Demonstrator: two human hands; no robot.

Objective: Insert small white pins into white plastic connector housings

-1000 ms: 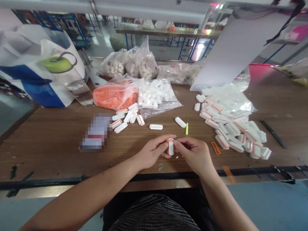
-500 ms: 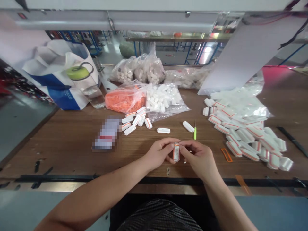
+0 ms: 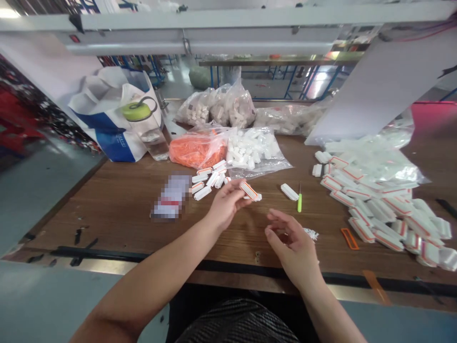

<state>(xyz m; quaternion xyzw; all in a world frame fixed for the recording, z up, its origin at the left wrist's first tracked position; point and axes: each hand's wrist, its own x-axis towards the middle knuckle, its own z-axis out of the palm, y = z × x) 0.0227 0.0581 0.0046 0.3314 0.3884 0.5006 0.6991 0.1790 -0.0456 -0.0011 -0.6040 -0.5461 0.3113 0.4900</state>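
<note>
My left hand (image 3: 228, 202) pinches a white plastic connector housing with an orange seal ring (image 3: 249, 191), holding it tilted over the table. Partly hidden behind it, another white housing (image 3: 258, 197) shows. My right hand (image 3: 294, 247) is open and holds nothing, its fingers loosely curved and apart above the tabletop. Small white bits (image 3: 311, 233) lie just beside it. Beyond the right hand are a loose white housing (image 3: 289, 192) and a small tool with a lime-green handle (image 3: 299, 203). An orange seal ring (image 3: 350, 239) lies farther right.
White housings with orange seals (image 3: 380, 209) are heaped at the right, and a smaller group (image 3: 214, 179) is left of centre. Behind stand bags of orange seals (image 3: 198, 148) and white parts (image 3: 253, 147), a green-lidded bottle (image 3: 137, 112) and a blurred-out flat object (image 3: 172, 196).
My left hand has moved forward and away from the right with the housing, which both hands held before. My right hand has let go and opened. The camera view has shifted a little.
</note>
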